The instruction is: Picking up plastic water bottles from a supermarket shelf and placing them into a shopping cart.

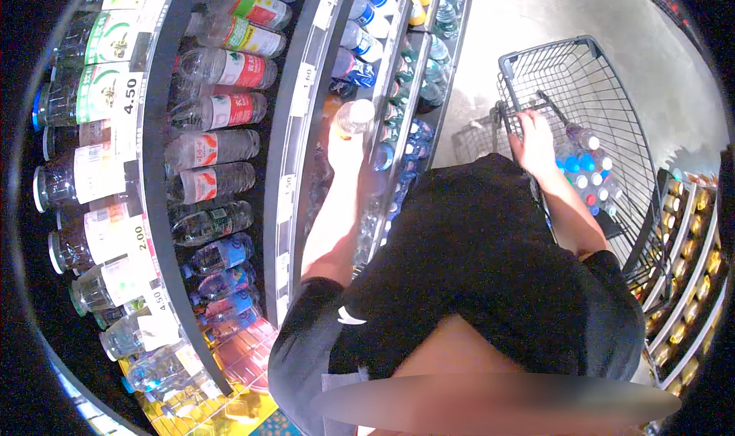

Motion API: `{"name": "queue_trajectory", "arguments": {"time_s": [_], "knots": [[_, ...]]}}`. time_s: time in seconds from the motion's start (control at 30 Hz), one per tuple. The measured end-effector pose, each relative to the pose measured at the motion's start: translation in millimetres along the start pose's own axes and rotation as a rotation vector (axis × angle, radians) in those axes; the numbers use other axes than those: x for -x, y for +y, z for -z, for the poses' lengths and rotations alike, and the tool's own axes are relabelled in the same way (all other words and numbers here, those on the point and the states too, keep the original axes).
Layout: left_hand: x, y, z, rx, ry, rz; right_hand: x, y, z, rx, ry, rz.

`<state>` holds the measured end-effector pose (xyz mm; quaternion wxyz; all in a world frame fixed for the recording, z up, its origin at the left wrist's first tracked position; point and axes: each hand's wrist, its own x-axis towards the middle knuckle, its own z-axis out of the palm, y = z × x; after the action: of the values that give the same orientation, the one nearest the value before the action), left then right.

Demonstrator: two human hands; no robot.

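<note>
My left hand (pixel 347 152) is closed around a clear plastic bottle (pixel 356 116) with a white cap, its top facing up at me. Hand and bottle are in front of a middle shelf of the drinks rack, among other bottles. To the right, my right hand (pixel 534 140) grips the near side of a wire shopping cart (pixel 623 100). Inside the cart, a group of bottles (pixel 585 163) with blue, white and red caps stands close together at the near right. My fingers hide part of the held bottle's body.
Drinks shelves with price strips (pixel 290 189) run along my left, holding rows of bottles (pixel 221 111). Ahead lies a grey floor (pixel 482 11). At the lower right, another rack (pixel 683 264) carries rows of gold-coloured items. A yellow shelf base (pixel 189 407) sits at the lower left.
</note>
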<state>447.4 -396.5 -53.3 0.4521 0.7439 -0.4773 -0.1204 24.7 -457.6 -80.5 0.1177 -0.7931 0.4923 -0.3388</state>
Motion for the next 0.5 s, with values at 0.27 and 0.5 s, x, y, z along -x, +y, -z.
{"name": "queue_trajectory", "arguments": {"time_s": [0.27, 0.5], "knots": [[-12.9, -13.7, -27.1, -0.058, 0.030, 0.202, 49.7, 9.0, -12.8, -0.065, -0.216, -0.321], [-21.4, 21.8, -30.5, 0.236, -0.129, 0.360, 62.0, 8.7, -15.9, -0.082, -0.214, -0.378]]}}
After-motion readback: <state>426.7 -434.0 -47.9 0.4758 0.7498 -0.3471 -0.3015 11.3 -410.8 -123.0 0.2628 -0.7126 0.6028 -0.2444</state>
